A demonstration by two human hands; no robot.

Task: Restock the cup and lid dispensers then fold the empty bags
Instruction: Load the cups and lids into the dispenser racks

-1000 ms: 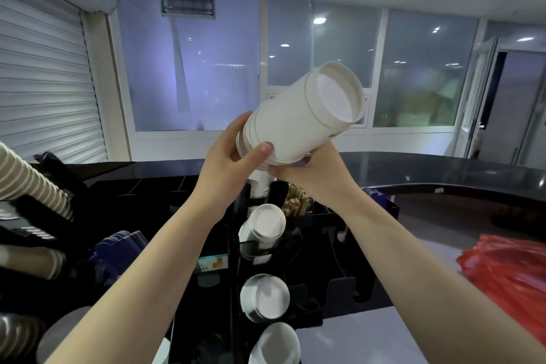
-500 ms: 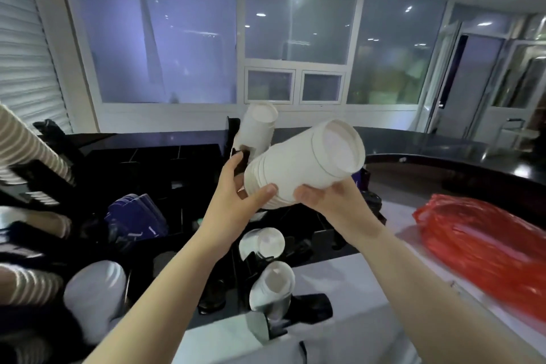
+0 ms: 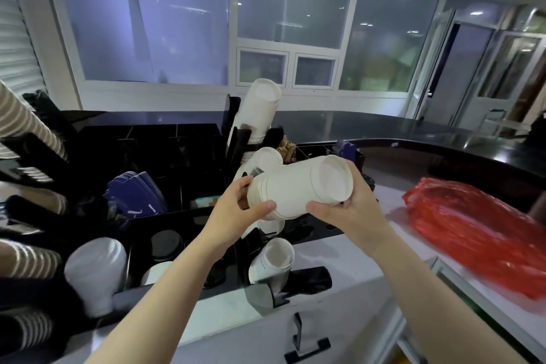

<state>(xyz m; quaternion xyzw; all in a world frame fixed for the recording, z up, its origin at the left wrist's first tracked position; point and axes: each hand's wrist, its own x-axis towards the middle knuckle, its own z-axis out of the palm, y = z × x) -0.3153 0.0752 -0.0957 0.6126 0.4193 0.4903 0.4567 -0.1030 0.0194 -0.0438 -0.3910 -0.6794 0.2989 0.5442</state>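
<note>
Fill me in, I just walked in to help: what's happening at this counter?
A person is restocking cups. Both hands, left hand and right hand, grip a stack of white paper cups held sideways above the black cup dispenser rack. Another white stack already stands in the rack's top slot. A red plastic bag lies on the counter to the right, not yet folded.

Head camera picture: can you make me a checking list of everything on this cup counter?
Surface: white counter; black dispenser rack on it.
Job's things: white cup stack held sideways above the rack; another stack stands tall in a slot; more cups in lower slots; striped cups far left.
Clutter: red bag on the right; blue sleeves in a compartment.
Hands: left hand grips the stack's near end; right hand grips its far end.
Cables: nothing seen.
Surroundings: windows, glass door, shutter.
</note>
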